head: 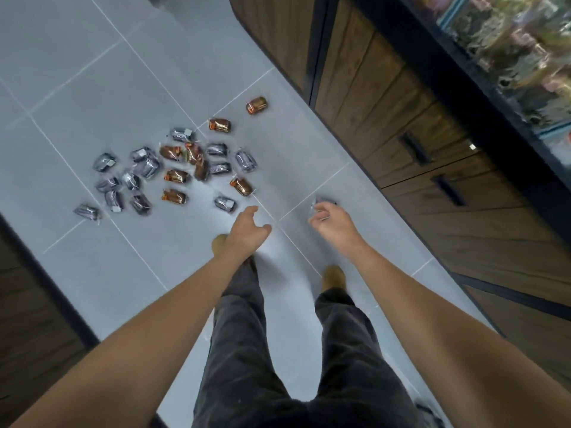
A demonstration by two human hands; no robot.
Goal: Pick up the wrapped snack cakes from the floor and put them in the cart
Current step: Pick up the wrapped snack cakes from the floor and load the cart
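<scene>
So the right hand (332, 225) has its fingers curled round one silver cake (324, 201). The left hand (247, 228) is loose and holding nothing, just short of the other cakes (176, 176) scattered on the floor (92, 88).

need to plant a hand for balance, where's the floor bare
Bare floor beyond the cakes, and between them and the wooden cabinet. Crowded ahead of the left hand; the right hand pinches a silver cake.

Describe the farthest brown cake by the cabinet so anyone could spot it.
Find the dark wooden cabinet bordering the grey tiled floor. Near its base lies a shiny brown-wrapped snack cake. It sits alone, farthest beyond the pile of brown and silver cakes.
</scene>
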